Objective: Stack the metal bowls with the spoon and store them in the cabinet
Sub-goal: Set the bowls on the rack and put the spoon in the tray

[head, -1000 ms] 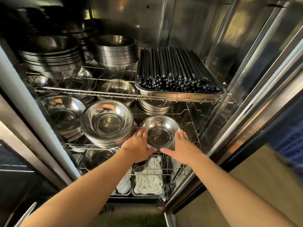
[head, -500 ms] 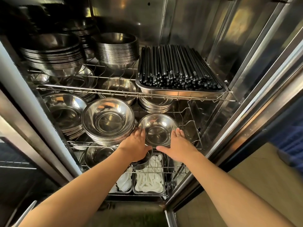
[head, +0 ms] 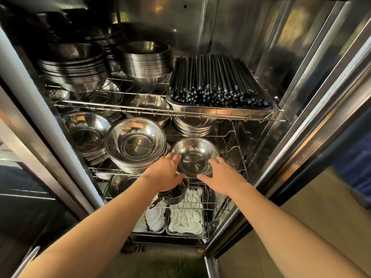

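A small stack of metal bowls [head: 193, 155] rests at the right front of the cabinet's middle wire shelf [head: 237, 149]. My left hand [head: 164, 173] grips its left rim, thumb under the front edge. My right hand [head: 222, 177] holds the right rim, with spread fingers and its thumb at the front. The top bowl looks empty; I see no spoon in it. Just under my left hand, on the shelf below, sits a dark small bowl [head: 178, 192] with a handle sticking out [head: 153, 204].
A taller stack of larger bowls [head: 136, 143] stands directly left of the held stack. More bowl stacks [head: 146, 59] fill the top shelf beside a tray of black chopsticks [head: 216, 83]. Trays of white spoons [head: 185, 217] lie on the bottom shelf. The steel door frame [head: 305, 121] runs along the right.
Both hands have moved forward and pushed the small bowl stack deeper onto the middle shelf. My right fingers have spread a little.
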